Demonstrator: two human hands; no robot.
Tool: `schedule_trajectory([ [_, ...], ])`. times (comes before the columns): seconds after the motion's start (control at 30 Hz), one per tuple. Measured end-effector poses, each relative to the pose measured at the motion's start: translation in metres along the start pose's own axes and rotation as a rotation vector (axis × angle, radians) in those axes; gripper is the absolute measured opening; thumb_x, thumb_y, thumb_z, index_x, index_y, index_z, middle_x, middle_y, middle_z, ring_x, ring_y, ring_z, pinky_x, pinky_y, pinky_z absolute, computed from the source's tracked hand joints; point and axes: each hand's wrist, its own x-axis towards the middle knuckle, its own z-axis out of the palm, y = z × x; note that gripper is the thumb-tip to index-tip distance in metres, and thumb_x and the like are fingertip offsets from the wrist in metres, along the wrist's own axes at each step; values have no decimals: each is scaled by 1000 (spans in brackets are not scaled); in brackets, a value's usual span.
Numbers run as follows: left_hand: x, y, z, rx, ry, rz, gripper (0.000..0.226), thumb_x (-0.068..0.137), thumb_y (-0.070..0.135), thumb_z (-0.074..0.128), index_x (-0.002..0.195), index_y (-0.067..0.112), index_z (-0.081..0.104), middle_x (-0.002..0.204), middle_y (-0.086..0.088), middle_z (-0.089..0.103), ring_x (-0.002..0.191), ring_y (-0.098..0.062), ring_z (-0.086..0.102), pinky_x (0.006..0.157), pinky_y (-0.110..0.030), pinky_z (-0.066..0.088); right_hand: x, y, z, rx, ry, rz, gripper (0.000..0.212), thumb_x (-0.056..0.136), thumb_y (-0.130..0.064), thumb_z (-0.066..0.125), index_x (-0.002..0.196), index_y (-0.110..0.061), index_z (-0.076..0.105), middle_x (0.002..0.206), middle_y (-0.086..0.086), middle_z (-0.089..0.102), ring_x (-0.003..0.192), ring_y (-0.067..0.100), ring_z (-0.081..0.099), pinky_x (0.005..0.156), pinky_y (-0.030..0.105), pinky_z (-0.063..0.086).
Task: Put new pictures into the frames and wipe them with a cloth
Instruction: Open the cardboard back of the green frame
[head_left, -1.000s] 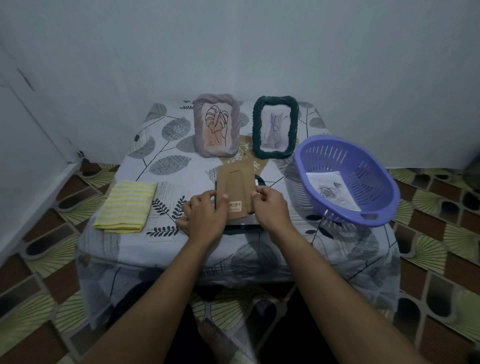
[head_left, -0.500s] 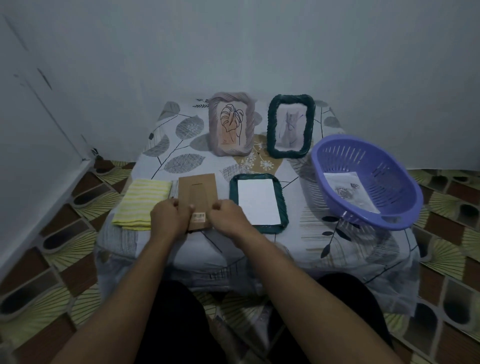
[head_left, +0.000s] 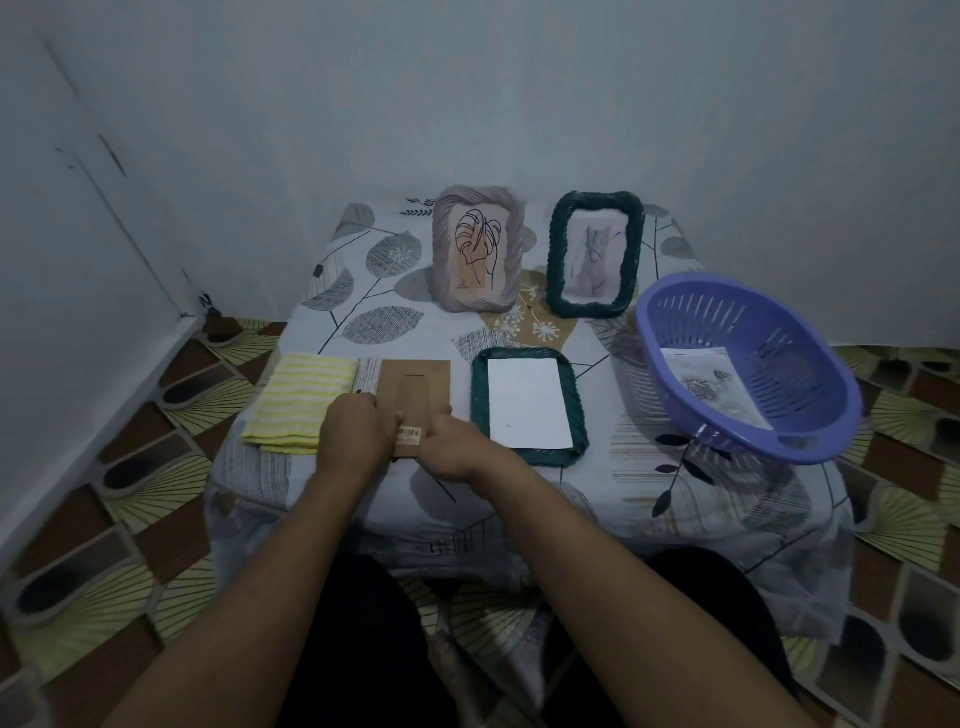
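An open frame (head_left: 479, 405), dark green with a rope-like rim, lies face down at the middle of a low table (head_left: 374, 270) covered in a leaf-print cloth, and a white sheet (head_left: 529, 402) shows inside it. Just left of the frame is its brown backing board (head_left: 415, 387), stand side up, with a barcode sticker (head_left: 410, 432) near its front edge. The left hand (head_left: 353, 431) and right hand (head_left: 452, 447) each pinch a near corner of the board with curled fingers. Whether the board rests fully on the table or sits just above it cannot be told. Left of the board, nearly touching it, lies a folded yellow striped cloth (head_left: 301, 402). To the right, well apart from the hands, a purple basket (head_left: 727, 278) holds a printed picture (head_left: 711, 384). At the back stand a mauve frame (head_left: 444, 249) with a leaf drawing and a second green frame (head_left: 558, 254) with a cat picture. The step in hand seems to be parking the backing. It is best laid flat, clear of both cloth and frame, so neither gets dragged when picked up. After that, the white sheet should probably be lifted by one corner without sliding it, and the basket picture held by its edges to avoid smudges before wiping.
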Motion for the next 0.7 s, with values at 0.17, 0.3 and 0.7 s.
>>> schedule_trajectory([
  [0.17,-5,7,-1,61,45,126,27,88,21,68,105,0,66,104,-20,62,98,-37,58,73,-42,49,-11,9,-10,175,18,-41,58,94,-17,52,148,-6,34,146,16,47,130,32,47,98,32,40],
  [0.3,-7,23,4,3,49,291,27,85,9,65,112,2,67,106,-20,63,99,-39,57,77,-43,50,-17,30,-27,225,224,-137,49,94,-7,48,143,-12,49,145,9,52,132,24,48,99,25,36],
  [0.7,-16,87,46,-165,-177,187,51,92,48,60,122,7,55,121,-13,50,115,-30,47,92,-40,43,-18,132,-71,-243,608,-38,45,94,-20,50,139,-16,51,141,10,43,128,30,39,105,41,32],
])
